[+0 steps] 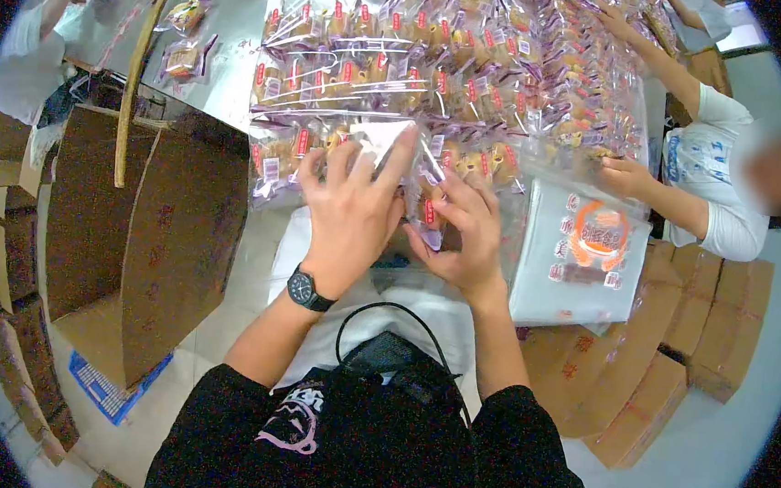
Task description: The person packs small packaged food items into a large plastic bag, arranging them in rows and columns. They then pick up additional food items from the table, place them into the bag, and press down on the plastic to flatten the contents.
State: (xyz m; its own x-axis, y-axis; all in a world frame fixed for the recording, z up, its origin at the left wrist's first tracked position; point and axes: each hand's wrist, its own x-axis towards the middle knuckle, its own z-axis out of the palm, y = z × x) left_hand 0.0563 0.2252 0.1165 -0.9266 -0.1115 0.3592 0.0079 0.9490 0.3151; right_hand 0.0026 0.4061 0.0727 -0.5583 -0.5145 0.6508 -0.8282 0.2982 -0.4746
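My left hand [353,200], with a black watch [309,290] on its wrist, rests with spread fingers on a clear plastic bag [271,193] of wrapped pastries. Beneath its index finger lies a small white piece [382,138], perhaps paper or a label. My right hand [469,232] is beside it, thumb and fingers around a wrapped pastry [430,212] in purple-edged film at the bag's near edge. Whether that pastry is inside the bag is hard to tell. Rows of similar pastries in clear bags [349,76] lie just beyond both hands.
A stack of printed clear bags [534,283] lies at my right. A co-worker [708,168] reaches over the pastries there; another person's sleeve [27,78] shows at left. An open carton [181,227] stands below a wooden stick [131,104]. Closed cartons [716,306] are stacked right.
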